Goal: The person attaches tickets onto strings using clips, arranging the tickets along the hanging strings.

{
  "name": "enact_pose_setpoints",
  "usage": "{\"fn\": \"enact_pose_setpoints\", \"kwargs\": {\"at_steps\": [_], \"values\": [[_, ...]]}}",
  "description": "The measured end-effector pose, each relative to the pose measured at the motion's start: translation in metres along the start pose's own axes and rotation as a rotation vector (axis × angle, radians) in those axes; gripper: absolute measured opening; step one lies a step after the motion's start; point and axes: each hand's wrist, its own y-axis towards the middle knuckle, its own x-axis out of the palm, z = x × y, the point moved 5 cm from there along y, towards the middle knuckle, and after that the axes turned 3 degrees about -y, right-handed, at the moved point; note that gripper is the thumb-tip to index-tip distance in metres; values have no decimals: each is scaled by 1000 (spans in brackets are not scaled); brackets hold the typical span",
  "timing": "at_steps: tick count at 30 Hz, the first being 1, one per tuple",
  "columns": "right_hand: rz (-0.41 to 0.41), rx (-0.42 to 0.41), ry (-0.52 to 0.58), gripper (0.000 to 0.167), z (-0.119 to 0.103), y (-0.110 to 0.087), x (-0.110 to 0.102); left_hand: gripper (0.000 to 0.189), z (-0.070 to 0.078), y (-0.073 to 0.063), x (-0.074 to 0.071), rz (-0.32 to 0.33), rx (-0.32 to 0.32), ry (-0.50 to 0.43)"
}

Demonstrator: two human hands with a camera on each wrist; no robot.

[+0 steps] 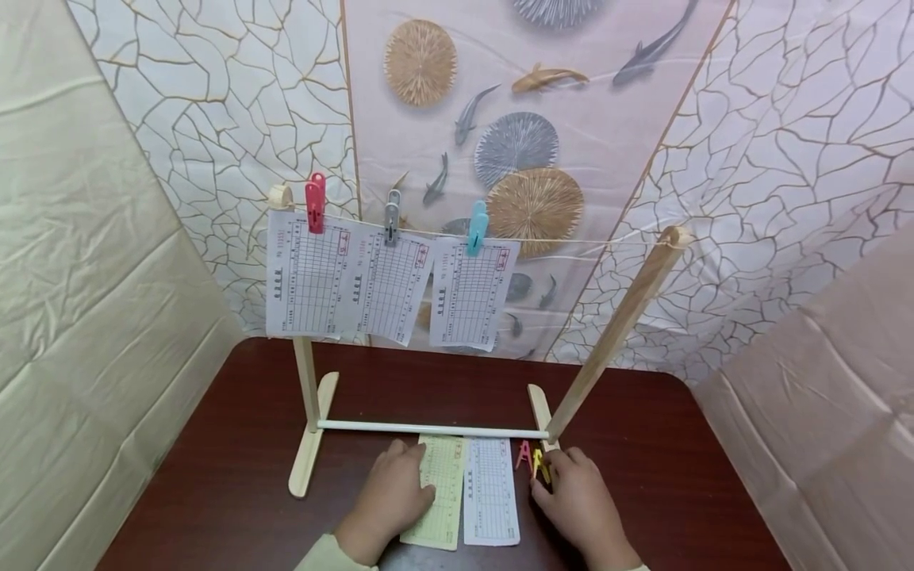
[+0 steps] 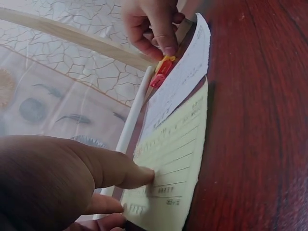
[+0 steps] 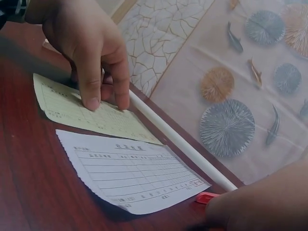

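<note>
Left hand (image 1: 396, 488) rests, fingers relaxed, on the yellow slip (image 1: 444, 492) at six o'clock; right hand (image 1: 580, 493) pinches the yellow clip (image 1: 539, 461) at five, where a careless brush could displace the pink clip (image 1: 524, 453)

A pale-yellow ruled paper form (image 1: 446, 493) lay printed side up at the head view's bottom centre; a yellow clothespin (image 1: 539, 465), partly covered, sat lower right.

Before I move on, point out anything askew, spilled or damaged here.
The middle hanging slip looks slightly askew: it tilts under the gray clip, while the leftmost slip hangs nearly straight. I see no spill or obvious damage.
</note>
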Motion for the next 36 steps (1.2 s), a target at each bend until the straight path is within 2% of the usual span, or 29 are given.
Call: {"fn": "enact_pose_setpoints", "kwargs": {"at_steps": [5, 11, 18, 23, 25, 28, 33, 36], "values": [[-13, 37, -15, 44, -3, -11, -1, 61, 2, -1, -4, -5, 15, -18], [13, 59, -19, 38, -10, -26, -3, 66, 3, -2, -4, 15, 10, -60], [-94, 96, -47, 40, -20, -40, -2, 78, -3, -3, -5, 18, -31, -139], [-97, 82, -52, 42, -22, -46, -2, 82, -6, -2, -8, -15, -31, -157], [-96, 81, -28, 43, -21, -47, -1, 78, -7, -3, -10, -11, -22, -153], [-70, 96, 27, 44, -21, -48, -2, 62, -9, -5, -13, 9, -7, -157], [3, 110, 71, 39, -20, -50, -4, 27, -15, -6, -15, 10, -15, -253], [-13, 120, 70, 34, -20, -51, -4, 13, -19, -6, -15, -3, -30, -305]]}}
